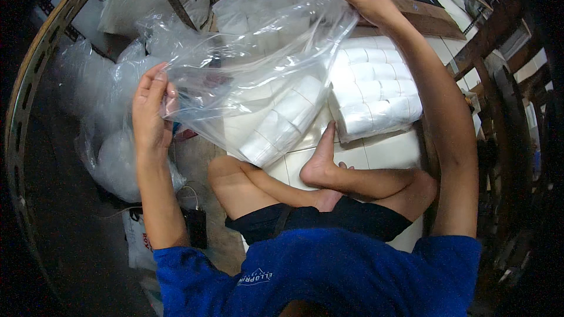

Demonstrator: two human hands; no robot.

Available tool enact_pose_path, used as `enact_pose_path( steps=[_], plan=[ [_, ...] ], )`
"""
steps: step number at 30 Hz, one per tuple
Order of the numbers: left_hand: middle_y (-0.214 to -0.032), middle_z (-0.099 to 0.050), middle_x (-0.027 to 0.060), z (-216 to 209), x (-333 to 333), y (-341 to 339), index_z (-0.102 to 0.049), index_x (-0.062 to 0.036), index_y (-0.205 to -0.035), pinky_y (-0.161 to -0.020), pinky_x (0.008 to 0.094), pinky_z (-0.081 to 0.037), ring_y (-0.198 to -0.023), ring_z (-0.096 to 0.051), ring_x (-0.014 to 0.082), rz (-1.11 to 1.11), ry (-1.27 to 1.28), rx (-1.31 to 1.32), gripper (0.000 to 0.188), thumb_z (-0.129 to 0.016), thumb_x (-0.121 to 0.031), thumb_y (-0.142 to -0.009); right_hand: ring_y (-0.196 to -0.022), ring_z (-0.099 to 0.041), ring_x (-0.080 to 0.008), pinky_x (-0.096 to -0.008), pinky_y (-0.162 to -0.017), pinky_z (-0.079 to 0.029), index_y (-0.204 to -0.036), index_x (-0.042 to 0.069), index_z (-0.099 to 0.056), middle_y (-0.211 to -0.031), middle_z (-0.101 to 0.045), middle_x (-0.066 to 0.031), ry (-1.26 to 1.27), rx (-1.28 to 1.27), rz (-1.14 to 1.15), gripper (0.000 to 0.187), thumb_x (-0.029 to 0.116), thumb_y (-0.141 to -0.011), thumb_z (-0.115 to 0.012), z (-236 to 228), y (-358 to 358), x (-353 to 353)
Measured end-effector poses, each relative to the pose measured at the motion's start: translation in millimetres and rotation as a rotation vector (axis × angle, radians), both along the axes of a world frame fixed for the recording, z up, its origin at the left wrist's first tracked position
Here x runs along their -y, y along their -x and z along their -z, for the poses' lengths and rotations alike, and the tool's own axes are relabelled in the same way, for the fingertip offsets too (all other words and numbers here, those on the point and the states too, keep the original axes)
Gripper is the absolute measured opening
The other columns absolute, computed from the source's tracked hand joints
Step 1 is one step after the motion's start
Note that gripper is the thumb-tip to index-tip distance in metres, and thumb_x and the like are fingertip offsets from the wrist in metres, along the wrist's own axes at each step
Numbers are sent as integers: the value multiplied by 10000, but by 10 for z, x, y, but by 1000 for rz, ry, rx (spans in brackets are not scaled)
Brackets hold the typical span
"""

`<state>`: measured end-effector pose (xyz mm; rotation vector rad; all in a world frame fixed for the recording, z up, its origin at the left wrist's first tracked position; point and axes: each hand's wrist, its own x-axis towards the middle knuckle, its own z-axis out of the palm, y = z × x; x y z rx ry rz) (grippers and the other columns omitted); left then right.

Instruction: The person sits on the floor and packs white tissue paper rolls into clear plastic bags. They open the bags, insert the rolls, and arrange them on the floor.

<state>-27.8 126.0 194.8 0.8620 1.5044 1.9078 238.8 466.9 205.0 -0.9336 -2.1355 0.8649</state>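
while you sit with your legs folded on the white tile floor [370, 155], both of your arms reach forward and hold up a wide piece of clear plastic film [252, 61] between them; your left hand [154, 101] grips its near left edge, thumb and fingers pressed together on the bunched plastic; your right hand [369, 1] is farther forward and to the right, its fingertips pinching the film's upper right corner, the rest of its fingers curled in; the film spans the gap between your hands, creased and shiny, drooping in the middle; a banded white bundle [276, 126] lies slantwise on the floor in front of your legs, seen at least partly through the film, though you cannot tell from this view whether it lies inside or behind it; just right of it, near your raised bare foot [320, 161], sits a larger block of white bundles [379, 91], stacked in rows with thin bands round them; beyond the film stands a group of pale, plastic-covered rolls [249, 14]; puffy clear bags [111, 117] crowd the dark floor on your left, past your left hand; near your left forearm lies a black box [195, 227] with a thin cable [195, 195]
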Motion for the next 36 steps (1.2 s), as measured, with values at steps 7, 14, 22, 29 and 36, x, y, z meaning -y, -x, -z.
enact_pose_path(
  steps=[7,14,22,29,36],
  plan=[
    [-605,-567,26,-94,299,-491,-527,-4,-1205,-387,176,-331,-434,-463,50,88,88,-71,308,-456,-216,-994,-667,-574,-202,-321,-644,-474,-1080,-26,-589,-761,-611,-110,-401,137,47,367,262,-859,-643,-142,-407,212],
    [-639,-600,49,-51,498,-982,-435,-22,-1311,-457,192,-402,-484,-500,60,149,11,-33,365,-423,-226,-1010,-781,-651,-273,-362,-684,-505,-908,-3,-616,-841,-655,-151,-397,545,-575,122,-7,-787,-623,-530,-66,1681],
    [-627,-615,99,58,521,-1361,-346,-21,-1375,-477,226,-426,-470,-509,89,229,-10,-154,413,-372,-209,-1007,-1000,-613,-346,-452,-851,-475,-1055,35,-652,-1023,-655,-204,-377,1342,-939,331,302,-882,-564,1260,1062,1586],
    [-729,-649,112,145,616,-1277,-305,35,-1389,-640,243,-496,-644,-603,117,214,-100,-192,417,-351,-138,-1013,-1054,-586,-343,-447,-894,-450,-1107,30,-635,-1078,-639,-204,-341,1111,-821,403,349,-868,-577,2066,1149,1522],
    [-728,-654,126,164,506,-1171,-300,51,-1380,-657,251,-489,-655,-610,125,169,-130,-223,414,-363,-106,-1002,-1108,-558,-341,-443,-938,-426,-1159,24,-617,-1133,-623,-204,-309,1046,-967,482,396,-854,-591,2129,1336,1418]
  ],
)
